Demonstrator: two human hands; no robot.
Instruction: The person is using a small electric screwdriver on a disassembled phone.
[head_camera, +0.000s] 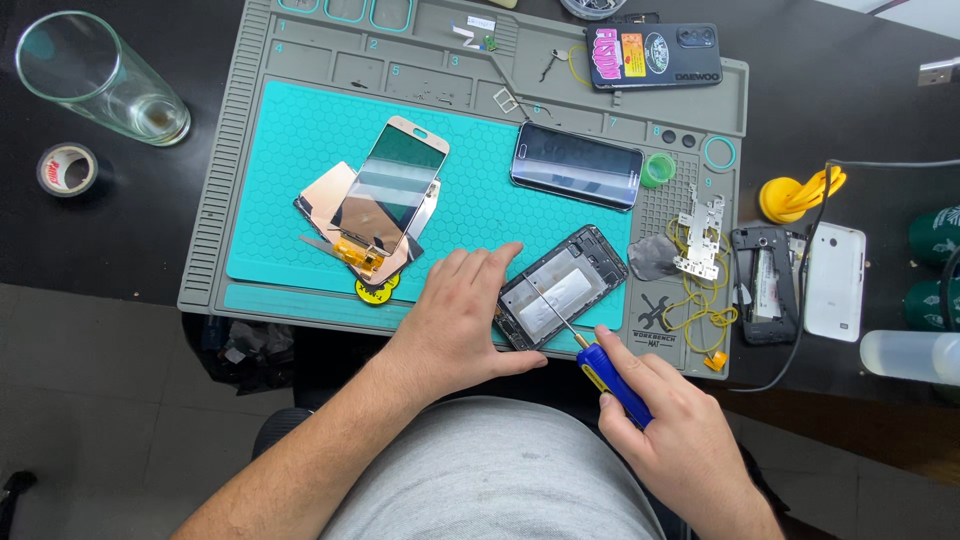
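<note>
A: From the head camera, where does the opened black phone frame (562, 287) lie?

B: On the grey-and-teal repair mat (300, 200) on the worktop, its long axis running diagonally up-right. The left hand (462, 315) presses flat on its near-left end.

A: And the right hand (665, 430)?

B: Clenched around the blue-handled screwdriver (600, 365), tip on the frame's middle.

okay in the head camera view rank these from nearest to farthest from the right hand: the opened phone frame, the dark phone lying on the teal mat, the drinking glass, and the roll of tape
From the right hand:
1. Opened phone frame, just up and left of it, under the screwdriver tip.
2. Dark phone, farther up on the teal mat.
3. Roll of tape, far left on the dark table.
4. Drinking glass, far upper left corner.
</note>
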